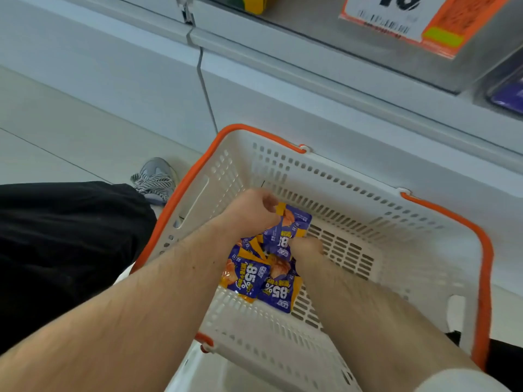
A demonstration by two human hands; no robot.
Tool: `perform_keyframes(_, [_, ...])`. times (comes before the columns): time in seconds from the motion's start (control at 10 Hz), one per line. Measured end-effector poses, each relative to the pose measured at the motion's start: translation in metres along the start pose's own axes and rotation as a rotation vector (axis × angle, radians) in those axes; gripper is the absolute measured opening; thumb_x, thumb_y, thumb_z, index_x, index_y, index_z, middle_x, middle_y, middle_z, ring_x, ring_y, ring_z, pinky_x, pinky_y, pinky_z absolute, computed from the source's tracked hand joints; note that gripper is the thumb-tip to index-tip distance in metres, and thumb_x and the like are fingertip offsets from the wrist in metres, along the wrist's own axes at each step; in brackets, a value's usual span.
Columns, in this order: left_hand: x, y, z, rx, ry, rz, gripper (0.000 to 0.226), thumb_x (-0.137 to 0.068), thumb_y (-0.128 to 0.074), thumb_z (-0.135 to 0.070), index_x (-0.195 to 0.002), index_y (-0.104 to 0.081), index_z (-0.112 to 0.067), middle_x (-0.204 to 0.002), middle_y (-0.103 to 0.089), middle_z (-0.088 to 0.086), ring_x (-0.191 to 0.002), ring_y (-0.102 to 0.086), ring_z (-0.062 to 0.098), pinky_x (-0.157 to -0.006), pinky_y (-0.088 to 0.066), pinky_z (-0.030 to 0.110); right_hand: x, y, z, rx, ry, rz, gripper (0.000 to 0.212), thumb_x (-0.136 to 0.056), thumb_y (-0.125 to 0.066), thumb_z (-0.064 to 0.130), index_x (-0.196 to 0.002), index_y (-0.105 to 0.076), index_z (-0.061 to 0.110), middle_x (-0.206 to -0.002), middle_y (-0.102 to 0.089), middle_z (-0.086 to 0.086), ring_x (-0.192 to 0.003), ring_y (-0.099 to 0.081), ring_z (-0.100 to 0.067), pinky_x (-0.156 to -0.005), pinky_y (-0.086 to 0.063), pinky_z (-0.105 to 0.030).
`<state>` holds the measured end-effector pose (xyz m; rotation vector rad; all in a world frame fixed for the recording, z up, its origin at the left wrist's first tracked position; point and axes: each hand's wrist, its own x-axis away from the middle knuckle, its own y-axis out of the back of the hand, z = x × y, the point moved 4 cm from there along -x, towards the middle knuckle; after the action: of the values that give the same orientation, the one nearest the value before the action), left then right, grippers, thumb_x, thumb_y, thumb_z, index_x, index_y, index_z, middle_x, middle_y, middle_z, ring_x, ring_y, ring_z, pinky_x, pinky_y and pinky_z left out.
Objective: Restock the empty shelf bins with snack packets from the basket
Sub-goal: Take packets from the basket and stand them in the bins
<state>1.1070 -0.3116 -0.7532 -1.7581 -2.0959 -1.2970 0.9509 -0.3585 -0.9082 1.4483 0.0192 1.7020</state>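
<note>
Forearms reach down into basket (368, 210). Left hand (252, 210) pinches snack packet (285, 230) near basket's middle; right hand (308, 247) fingers buried among packets, grip unclear. Few packets left inside. Shelf bins (506, 94) above basket mostly out of view; restocking unfinished.

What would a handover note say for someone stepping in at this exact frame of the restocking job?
Left hand: fingers curled, pinching a purple snack packet at its top edge, inside the basket.
Right hand: down in the basket at the pile of packets; its fingers are hidden, so its grip cannot be told.
Things: the white basket with orange handles sits in front of the shelf unit; several purple and orange packets lie in a heap on its floor.
Done: cannot tell from this view; no bin interior shows.
Left: lift the packets out and place them in the empty shelf bins.
</note>
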Motion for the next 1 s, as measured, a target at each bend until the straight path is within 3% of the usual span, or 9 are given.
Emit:
perform_keyframes(0.1, [0.003, -0.003, -0.008, -0.084, -0.042, 0.018, 0.04, -0.087, -0.067, -0.02, -0.126, -0.058, -0.018, -0.116, -0.065, -0.004, -0.102, -0.06, 0.013, -0.085, -0.048, 0.025, 0.014, 0.02, 0.007, 0.253, 0.237, -0.054, 0.017, -0.09, -0.05, 0.004, -0.078, -0.058, 0.013, -0.066, -0.043, -0.004, -0.057, -0.035, -0.02, -0.054, -0.03, -0.032])
perform_keyframes(0.3, [0.02, -0.028, -0.05, -0.37, -0.217, 0.042, 0.061, -0.085, -0.067, -0.023, -0.141, -0.044, -0.025, -0.139, -0.052, 0.003, -0.116, -0.056, 0.021, -0.097, -0.051, 0.039, 0.064, 0.101, 0.024, 0.784, 0.578, -0.002, 0.021, -0.089, -0.047, 0.0, -0.088, -0.057, 0.018, -0.088, -0.059, -0.003, -0.088, -0.058, -0.028, -0.068, -0.046, -0.032])
perform_keyframes(0.4, [0.035, -0.037, -0.075, -0.425, -0.295, 0.033, 0.066, -0.083, -0.07, -0.029, -0.143, -0.041, -0.028, -0.145, -0.041, 0.001, -0.127, -0.046, 0.022, -0.105, -0.043, 0.038, 0.1, 0.148, 0.032, 0.995, 0.668, 0.007, 0.023, -0.088, -0.052, 0.005, -0.096, -0.07, 0.019, -0.093, -0.066, -0.004, -0.087, -0.062, -0.026, -0.07, -0.051, -0.034])
perform_keyframes(0.5, [0.052, -0.048, -0.1, -0.335, -0.355, 0.139, 0.062, -0.086, -0.071, -0.032, -0.141, -0.045, -0.022, -0.14, -0.05, 0.0, -0.121, -0.052, 0.018, -0.1, -0.043, 0.03, 0.142, 0.192, 0.038, 1.12, 0.714, -0.005, 0.017, -0.092, -0.054, 0.01, -0.085, -0.066, 0.02, -0.076, -0.056, 0.0, -0.07, -0.053, -0.021, -0.055, -0.037, -0.031])
perform_keyframes(0.6, [0.07, -0.063, -0.129, -0.351, -0.4, 0.256, 0.045, -0.086, -0.071, -0.038, -0.126, -0.058, -0.022, -0.119, -0.061, -0.005, -0.103, -0.058, 0.014, -0.085, -0.043, 0.025, 0.176, 0.227, 0.043, 1.164, 0.734, -0.006, 0.014, -0.088, -0.058, 0.011, -0.093, -0.07, 0.016, -0.088, -0.065, -0.008, -0.078, -0.06, -0.026, -0.061, -0.045, -0.035])
perform_keyframes(0.7, [0.087, -0.073, -0.163, -0.354, -0.515, 0.237, 0.013, -0.086, -0.071, -0.029, -0.088, -0.064, -0.018, -0.083, -0.061, -0.002, -0.081, -0.061, 0.019, -0.067, -0.04, 0.025, 0.206, 0.258, 0.047, 1.102, 0.773, -0.036, 0.007, -0.088, -0.063, 0.012, -0.086, -0.068, 0.017, -0.086, -0.066, -0.009, -0.082, -0.06, -0.029, -0.068, -0.047, -0.037])
perform_keyframes(0.8, [0.101, -0.074, -0.194, -0.25, -0.633, 0.143, 0.034, -0.083, -0.072, -0.013, -0.064, -0.052, -0.032, -0.065, -0.052, -0.012, -0.062, -0.054, -0.006, -0.054, -0.034, 0.01, 0.233, 0.298, 0.046, 0.951, 0.804, -0.15, 0.019, -0.088, -0.069, 0.019, -0.107, -0.071, 0.02, -0.106, -0.069, -0.004, -0.094, -0.06, -0.022, -0.077, -0.05, -0.033])
perform_keyframes(0.9, [0.108, -0.072, -0.219, -0.151, -0.665, 0.03, 0.027, -0.083, -0.072, -0.014, -0.069, -0.056, -0.031, -0.07, -0.056, -0.011, -0.065, -0.054, 0.001, -0.053, -0.034, 0.011, 0.249, 0.348, 0.037, 0.774, 0.816, -0.409, 0.037, -0.083, -0.076, 0.033, -0.116, -0.065, 0.02, -0.118, -0.063, -0.003, -0.109, -0.058, -0.022, -0.089, -0.051, -0.038])
perform_keyframes(1.0, [0.11, -0.076, -0.243, -0.013, -0.668, -0.043, 0.027, -0.084, -0.07, -0.012, -0.069, -0.057, -0.03, -0.068, -0.06, -0.009, -0.065, -0.056, 0.013, -0.053, -0.036, 0.015, 0.262, 0.389, 0.022, 0.569, 0.806, -0.581, 0.043, -0.079, -0.078, 0.041, -0.114, -0.064, 0.02, -0.124, -0.059, 0.002, -0.108, -0.058, -0.017, -0.087, -0.051, -0.037])
